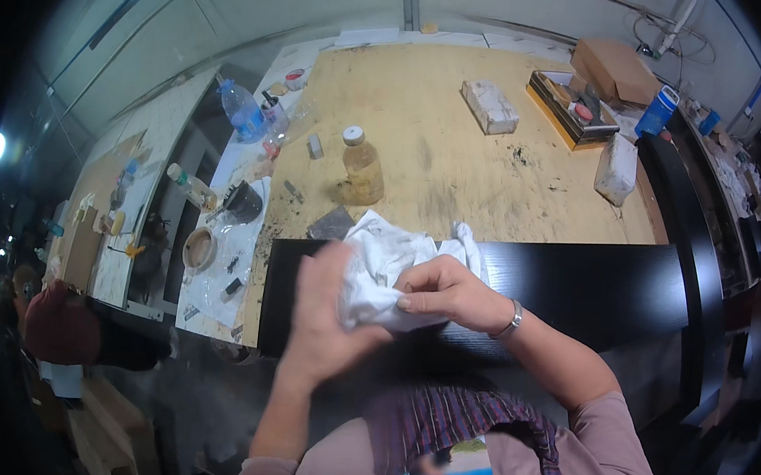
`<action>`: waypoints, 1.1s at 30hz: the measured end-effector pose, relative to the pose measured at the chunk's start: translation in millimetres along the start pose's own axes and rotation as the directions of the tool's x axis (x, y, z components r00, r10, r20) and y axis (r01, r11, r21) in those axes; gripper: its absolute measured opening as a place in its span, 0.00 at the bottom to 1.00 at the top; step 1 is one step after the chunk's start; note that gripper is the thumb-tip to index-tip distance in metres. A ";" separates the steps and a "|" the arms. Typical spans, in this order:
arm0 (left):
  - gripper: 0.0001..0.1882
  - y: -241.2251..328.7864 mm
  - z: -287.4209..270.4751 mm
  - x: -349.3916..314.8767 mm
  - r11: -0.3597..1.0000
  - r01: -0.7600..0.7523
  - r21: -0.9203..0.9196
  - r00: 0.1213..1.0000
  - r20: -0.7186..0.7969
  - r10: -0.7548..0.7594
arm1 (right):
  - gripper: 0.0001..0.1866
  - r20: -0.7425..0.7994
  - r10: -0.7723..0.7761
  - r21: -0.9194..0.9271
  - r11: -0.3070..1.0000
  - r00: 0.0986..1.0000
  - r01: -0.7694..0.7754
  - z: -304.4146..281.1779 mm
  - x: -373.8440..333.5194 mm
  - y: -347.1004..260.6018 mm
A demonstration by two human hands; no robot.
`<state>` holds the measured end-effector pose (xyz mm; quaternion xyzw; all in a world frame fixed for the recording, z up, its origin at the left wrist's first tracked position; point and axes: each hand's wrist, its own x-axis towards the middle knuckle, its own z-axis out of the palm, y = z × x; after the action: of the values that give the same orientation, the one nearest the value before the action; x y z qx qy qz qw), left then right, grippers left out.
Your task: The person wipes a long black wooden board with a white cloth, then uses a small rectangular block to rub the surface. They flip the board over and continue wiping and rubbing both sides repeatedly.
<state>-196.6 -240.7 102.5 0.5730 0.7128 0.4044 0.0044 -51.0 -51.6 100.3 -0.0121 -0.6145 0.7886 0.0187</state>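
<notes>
Bunching a white rag [380,268] over the dark panel [589,283], left hand [327,313] and right hand [447,293] were both closed on it; soft, light, easily gripped anywhere.

Left hand [327,309] motion-blurred, fingers unclear. White cloth [387,269] partly hidden by both hands. Person at 9 o'clock [61,325] dark, cut off at rim.

A workshop: stained plywood workbench [459,119], sanding blocks [489,106], solvent bottle [362,166], tool tray [575,110], dark wood panel [589,287].
</notes>
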 end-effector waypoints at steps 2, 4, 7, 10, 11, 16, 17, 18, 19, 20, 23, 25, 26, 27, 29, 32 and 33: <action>0.43 -9.8 21.8 -14.3 0.998 -0.021 -0.064 0.983 0.182 0.032 | 0.11 0.073 0.108 -0.051 0.993 0.991 -0.104 -7.0 9.0 -11.0; 0.14 -2.4 31.5 -26.8 0.875 0.242 -0.419 0.961 0.228 -0.156 | 0.12 0.136 0.091 -0.129 0.989 0.987 -0.073 -10.8 24.8 -10.8; 0.11 -22.6 8.1 -54.4 0.754 0.369 -0.543 0.928 0.263 -0.265 | 0.09 0.038 0.237 -0.125 0.965 0.971 -0.231 -38.3 53.1 -2.9; 0.12 -42.1 -2.3 -77.3 0.302 0.251 -0.920 0.833 0.046 -0.552 | 0.16 -0.362 0.242 -0.285 0.891 0.900 -0.354 -92.0 108.9 29.7; 0.17 -45.2 -13.7 -87.5 0.216 0.202 -0.955 0.786 0.027 -0.618 | 0.18 -0.428 0.094 -0.441 0.847 0.899 -0.299 -98.9 130.9 37.7; 0.23 -46.5 -37.4 -81.7 0.133 0.003 -0.991 0.758 -0.085 -0.647 | 0.28 -0.519 -0.360 -0.733 0.654 0.775 -0.187 -143.5 232.5 80.1; 0.23 -41.9 -35.9 -77.1 0.129 -0.032 -0.991 0.720 -0.113 -0.684 | 0.28 -0.538 -0.291 -0.662 0.727 0.791 -0.183 -142.7 249.3 79.9; 0.22 -39.3 -33.8 -73.6 0.125 -0.067 -0.990 0.682 -0.137 -0.718 | 0.29 -0.552 -0.221 -0.583 0.792 0.804 -0.182 -144.9 263.9 81.0; 0.21 -42.4 -31.5 -71.1 0.117 -0.030 -0.993 0.671 -0.107 -0.734 | 0.23 -0.609 -0.164 -0.484 0.852 0.776 -0.200 -146.8 278.6 83.9; 0.18 -50.7 -29.0 -67.1 0.090 0.000 -0.996 0.704 -0.064 -0.707 | 0.23 -0.649 -0.142 -0.475 0.843 0.747 -0.252 -152.2 283.0 85.7; 0.13 -63.5 -23.7 -43.1 0.020 0.148 -0.989 0.619 0.077 -0.781 | 0.20 -0.686 -0.093 -0.532 0.740 0.721 -0.411 -118.1 287.7 69.2; 0.11 -78.1 -19.9 -20.6 0.028 0.224 -0.974 0.653 0.129 -0.746 | 0.18 -0.650 -0.109 -0.669 0.553 0.752 -0.497 -92.4 278.7 54.4; 0.10 -89.9 -12.2 -9.1 0.047 0.253 -0.966 0.676 0.142 -0.723 | 0.18 -0.535 -0.213 -0.794 0.459 0.817 -0.399 -87.7 270.6 47.6; 0.10 -99.6 -5.8 3.1 0.044 0.279 -0.959 0.676 0.163 -0.718 | 0.17 -0.398 -0.296 -0.891 0.351 0.868 -0.289 -83.5 262.2 44.4; 0.11 -119.7 12.3 23.8 0.051 0.294 -0.955 0.664 0.165 -0.730 | 0.14 -0.157 -0.375 -0.975 0.207 0.914 -0.082 -76.1 246.4 35.6; 0.16 -143.2 26.3 30.3 0.087 0.337 -0.938 0.678 0.177 -0.713 | 0.11 0.080 -0.335 -0.996 0.004 0.939 0.086 -51.2 228.2 23.4; 0.19 -138.6 28.4 35.6 0.106 0.320 -0.942 0.676 0.148 -0.722 | 0.08 0.143 -0.324 -0.990 -0.040 0.935 0.137 -43.1 220.3 17.0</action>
<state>-308.2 -197.6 19.1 0.0816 0.4944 0.7940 0.3443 -269.5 -4.2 74.2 0.0289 -0.9777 0.1086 0.1773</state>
